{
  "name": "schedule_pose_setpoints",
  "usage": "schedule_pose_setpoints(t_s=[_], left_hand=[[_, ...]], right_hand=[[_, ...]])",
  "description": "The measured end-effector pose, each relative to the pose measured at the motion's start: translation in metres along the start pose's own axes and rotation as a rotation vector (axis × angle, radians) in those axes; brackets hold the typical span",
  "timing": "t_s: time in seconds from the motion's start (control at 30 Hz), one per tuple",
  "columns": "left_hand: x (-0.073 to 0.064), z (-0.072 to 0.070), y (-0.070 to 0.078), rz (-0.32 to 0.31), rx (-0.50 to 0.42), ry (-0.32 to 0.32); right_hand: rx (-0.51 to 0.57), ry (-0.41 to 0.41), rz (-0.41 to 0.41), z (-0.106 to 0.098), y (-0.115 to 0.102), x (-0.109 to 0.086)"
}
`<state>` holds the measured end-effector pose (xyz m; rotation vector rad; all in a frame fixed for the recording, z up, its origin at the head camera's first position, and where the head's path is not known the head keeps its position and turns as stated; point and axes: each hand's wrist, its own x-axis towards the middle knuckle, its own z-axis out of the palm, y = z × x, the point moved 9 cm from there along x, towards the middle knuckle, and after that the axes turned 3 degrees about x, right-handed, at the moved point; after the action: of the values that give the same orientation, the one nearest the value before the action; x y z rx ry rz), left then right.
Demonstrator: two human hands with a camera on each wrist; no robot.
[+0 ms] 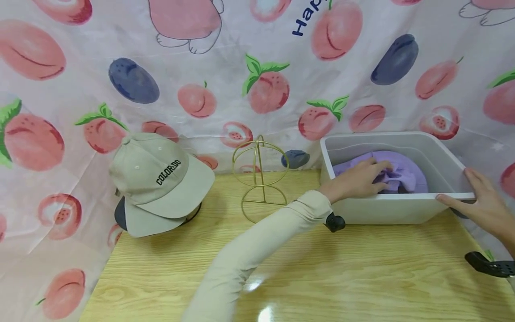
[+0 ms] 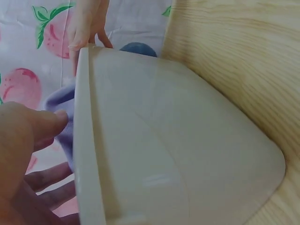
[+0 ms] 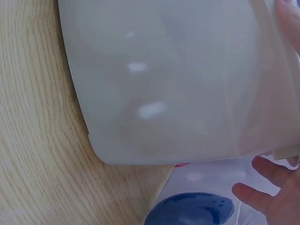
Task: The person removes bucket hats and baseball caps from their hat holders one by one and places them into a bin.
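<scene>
A purple fabric hat (image 1: 406, 172) with a wide round brim and a crumpled crown lies inside a pale grey plastic bin (image 1: 378, 210). My left hand (image 1: 356, 179) reaches over the bin's front rim. Its thumb and fingers are spread apart at the hat's crown, and the left wrist view shows a gap between them. At the bin's front right corner, my right hand (image 1: 488, 205) holds the rim, thumb at the front and fingers along the right side. Part of the hat is hidden by the left hand and the bin's front wall.
Two or more beige caps, the top cap (image 1: 161, 172) reading COLORADO, are stacked on a stand at the left. A gold wire stand (image 1: 263, 201) holds nothing in the middle. The wooden table (image 1: 342, 277) meets a peach-print cloth (image 1: 225, 58) behind.
</scene>
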<state>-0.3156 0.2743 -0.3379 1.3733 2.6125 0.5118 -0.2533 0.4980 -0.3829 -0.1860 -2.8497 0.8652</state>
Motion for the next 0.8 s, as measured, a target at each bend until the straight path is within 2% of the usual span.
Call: schedule_pose_setpoints(t_s=[0.27,0.5,0.8], left_hand=[[-0.02,-0.013,-0.005,0.03,0.046,0.006],[-0.038,-0.021,-0.012,0.012,0.099,-0.001],[-0.063,-0.035,-0.008,0.097,0.129,0.028]], right_hand=[[-0.005,0.003,-0.014,-0.002,-0.002,0.0],[0.005,-0.001,-0.009,-0.002,-0.002,-0.001],[-0.056,0.003,0.013,-0.003,-0.002,-0.001]])
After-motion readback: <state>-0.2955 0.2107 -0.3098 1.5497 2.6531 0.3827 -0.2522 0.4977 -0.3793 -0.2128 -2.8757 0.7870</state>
